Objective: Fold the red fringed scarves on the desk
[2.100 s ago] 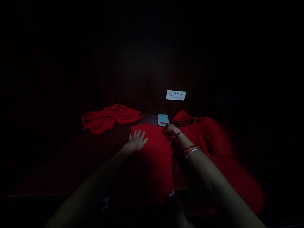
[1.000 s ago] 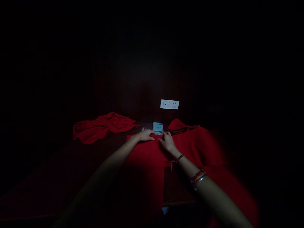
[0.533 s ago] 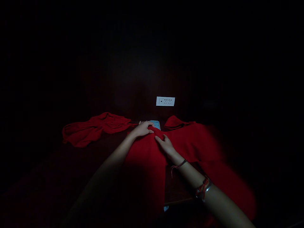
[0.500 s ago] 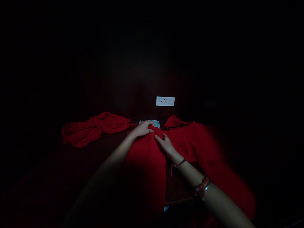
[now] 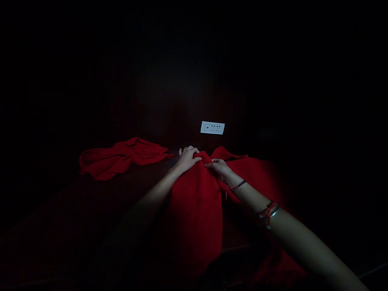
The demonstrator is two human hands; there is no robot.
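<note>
A long piece of red cloth (image 5: pixel 197 202) hangs down toward me from between my two hands and also spreads to the right over the dark surface. My left hand (image 5: pixel 188 160) pinches its upper edge, thumb toward me and a ring on one finger. Close by on the right, my right hand (image 5: pixel 220 167) grips the same cloth between thumb and fingers. Bracelets circle the right wrist and forearm. The cloth is lifted into a ridge between the hands. Its lower end fades into shadow.
Another crumpled red cloth (image 5: pixel 124 157) lies at the back left of the dark table (image 5: pixel 100 210). On the dark wall behind is a white socket plate (image 5: pixel 212 127). Most of the surroundings are too dark to make out.
Both hands have moved slightly up and right, raising the cloth between them. The right hand has shifted further right along it. The phone behind the left hand is now almost wholly hidden.
</note>
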